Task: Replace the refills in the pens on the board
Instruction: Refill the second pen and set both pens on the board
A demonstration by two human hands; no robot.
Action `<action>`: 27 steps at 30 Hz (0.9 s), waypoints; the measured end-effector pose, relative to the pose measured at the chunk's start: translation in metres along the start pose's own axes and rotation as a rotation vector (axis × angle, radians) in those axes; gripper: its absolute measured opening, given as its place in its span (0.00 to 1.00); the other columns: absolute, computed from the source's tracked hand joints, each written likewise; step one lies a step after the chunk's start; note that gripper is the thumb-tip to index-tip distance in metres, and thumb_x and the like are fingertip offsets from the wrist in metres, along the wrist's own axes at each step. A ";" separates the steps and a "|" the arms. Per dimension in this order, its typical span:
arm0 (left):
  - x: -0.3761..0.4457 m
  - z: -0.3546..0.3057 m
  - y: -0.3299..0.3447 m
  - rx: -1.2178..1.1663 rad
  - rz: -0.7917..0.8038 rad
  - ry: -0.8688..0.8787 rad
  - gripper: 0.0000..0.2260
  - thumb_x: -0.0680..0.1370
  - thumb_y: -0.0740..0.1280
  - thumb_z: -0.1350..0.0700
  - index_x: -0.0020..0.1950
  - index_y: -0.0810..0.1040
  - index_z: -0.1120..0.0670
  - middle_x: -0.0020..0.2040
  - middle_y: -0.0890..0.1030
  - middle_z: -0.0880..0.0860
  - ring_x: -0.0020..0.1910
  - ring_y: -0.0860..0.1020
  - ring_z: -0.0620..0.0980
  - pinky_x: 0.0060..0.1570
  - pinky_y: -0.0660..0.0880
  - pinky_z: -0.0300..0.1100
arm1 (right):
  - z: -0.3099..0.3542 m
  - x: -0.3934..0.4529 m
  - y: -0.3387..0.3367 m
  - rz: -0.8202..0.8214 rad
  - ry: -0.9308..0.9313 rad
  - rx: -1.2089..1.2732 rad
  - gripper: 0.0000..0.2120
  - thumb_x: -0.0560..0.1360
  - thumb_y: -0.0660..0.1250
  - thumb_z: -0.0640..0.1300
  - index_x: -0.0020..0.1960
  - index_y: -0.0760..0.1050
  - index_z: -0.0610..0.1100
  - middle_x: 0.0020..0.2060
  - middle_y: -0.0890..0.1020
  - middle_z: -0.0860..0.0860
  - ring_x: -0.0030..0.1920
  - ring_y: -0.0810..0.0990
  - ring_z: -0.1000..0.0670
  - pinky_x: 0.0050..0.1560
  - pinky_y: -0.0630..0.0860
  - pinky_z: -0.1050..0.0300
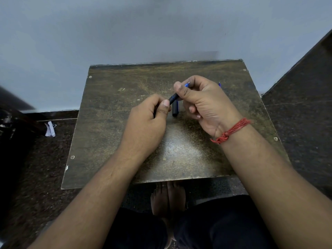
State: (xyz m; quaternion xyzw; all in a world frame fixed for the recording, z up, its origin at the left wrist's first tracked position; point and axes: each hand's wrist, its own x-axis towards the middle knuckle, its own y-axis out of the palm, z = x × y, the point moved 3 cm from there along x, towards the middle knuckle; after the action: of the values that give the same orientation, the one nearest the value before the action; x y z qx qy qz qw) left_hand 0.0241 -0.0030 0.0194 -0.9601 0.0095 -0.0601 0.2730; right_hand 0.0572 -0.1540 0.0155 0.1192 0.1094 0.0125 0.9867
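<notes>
worn brown board (111, 123) sits on dark speckled floor (296, 123) against pale wall (143, 24). both hands held above board centre. right hand (203, 105) pinches blue-tipped pen (177, 94) w/ thumb and fingers curled round front end; tip points up-right. left hand (149, 119) grips pen's dark rear end, fingers curled. dark pen part (175, 109) lies on board just below held pen, blue piece beside it. another blue tip (219, 84) shows behind right hand, mostly hidden. red thread band (231, 130) on right wrist. paper scrap (50, 129) on floor, left of board.
</notes>
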 end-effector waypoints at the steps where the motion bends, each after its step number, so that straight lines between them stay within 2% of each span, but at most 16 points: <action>1: 0.000 0.000 0.000 0.002 0.001 0.001 0.10 0.82 0.62 0.53 0.45 0.79 0.53 0.30 0.72 0.45 0.30 0.70 0.38 0.29 0.64 0.30 | -0.001 0.000 0.000 -0.016 0.005 -0.016 0.11 0.76 0.72 0.43 0.40 0.71 0.45 0.31 0.78 0.48 0.21 0.64 0.56 0.21 0.53 0.66; 4: 0.001 0.001 0.000 -0.003 0.001 -0.003 0.10 0.83 0.61 0.53 0.45 0.79 0.52 0.30 0.72 0.45 0.30 0.70 0.39 0.29 0.63 0.31 | -0.001 -0.001 0.000 -0.024 0.000 -0.030 0.08 0.76 0.72 0.45 0.43 0.73 0.45 0.35 0.79 0.44 0.22 0.65 0.56 0.21 0.55 0.67; 6: 0.001 0.002 0.000 -0.012 -0.003 -0.005 0.10 0.83 0.61 0.52 0.45 0.78 0.52 0.30 0.72 0.45 0.29 0.69 0.40 0.29 0.63 0.33 | 0.000 -0.001 0.000 0.017 -0.015 -0.005 0.04 0.77 0.70 0.43 0.49 0.77 0.43 0.43 0.82 0.44 0.22 0.66 0.57 0.21 0.54 0.67; 8: 0.002 0.003 -0.001 -0.013 -0.005 -0.012 0.10 0.83 0.61 0.52 0.45 0.78 0.52 0.30 0.72 0.45 0.29 0.68 0.40 0.28 0.62 0.34 | 0.000 0.000 -0.002 0.060 -0.020 0.018 0.05 0.79 0.67 0.40 0.53 0.78 0.40 0.45 0.85 0.46 0.22 0.66 0.57 0.20 0.55 0.66; 12: 0.002 0.002 -0.001 -0.002 -0.003 -0.005 0.09 0.82 0.62 0.52 0.45 0.78 0.52 0.30 0.72 0.46 0.29 0.69 0.40 0.28 0.62 0.32 | 0.000 0.001 -0.001 0.067 -0.024 0.023 0.02 0.79 0.67 0.38 0.48 0.77 0.40 0.43 0.83 0.45 0.22 0.65 0.57 0.20 0.56 0.66; 17: 0.002 0.003 -0.001 -0.011 -0.020 0.012 0.09 0.82 0.63 0.52 0.44 0.78 0.52 0.32 0.76 0.51 0.30 0.70 0.42 0.31 0.66 0.37 | -0.002 0.002 0.005 -0.002 -0.018 0.064 0.06 0.79 0.67 0.37 0.44 0.73 0.42 0.34 0.76 0.48 0.22 0.66 0.57 0.20 0.56 0.67; 20: 0.002 0.003 -0.002 0.006 -0.059 0.028 0.08 0.81 0.64 0.53 0.44 0.78 0.52 0.31 0.75 0.47 0.30 0.71 0.42 0.31 0.66 0.37 | -0.003 0.001 0.010 -0.025 -0.010 0.095 0.08 0.79 0.66 0.37 0.43 0.71 0.43 0.33 0.73 0.48 0.23 0.68 0.58 0.19 0.58 0.67; 23: 0.002 0.001 -0.003 0.041 -0.100 0.040 0.06 0.80 0.65 0.54 0.43 0.77 0.51 0.30 0.73 0.45 0.29 0.70 0.40 0.29 0.63 0.32 | -0.005 0.001 0.014 -0.053 0.010 0.144 0.09 0.80 0.66 0.37 0.42 0.70 0.43 0.32 0.73 0.48 0.23 0.68 0.57 0.19 0.59 0.66; 27: 0.002 0.000 -0.004 0.063 -0.121 0.042 0.07 0.81 0.65 0.55 0.43 0.76 0.50 0.29 0.71 0.45 0.29 0.70 0.40 0.28 0.62 0.31 | -0.007 -0.001 0.019 -0.095 0.003 0.129 0.09 0.79 0.67 0.39 0.42 0.71 0.43 0.32 0.76 0.48 0.24 0.68 0.56 0.20 0.61 0.64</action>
State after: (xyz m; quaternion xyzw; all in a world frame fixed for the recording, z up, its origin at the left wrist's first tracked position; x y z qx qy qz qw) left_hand 0.0257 0.0001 0.0212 -0.9484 -0.0448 -0.0968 0.2985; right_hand 0.0552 -0.1342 0.0138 0.1773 0.1169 -0.0414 0.9763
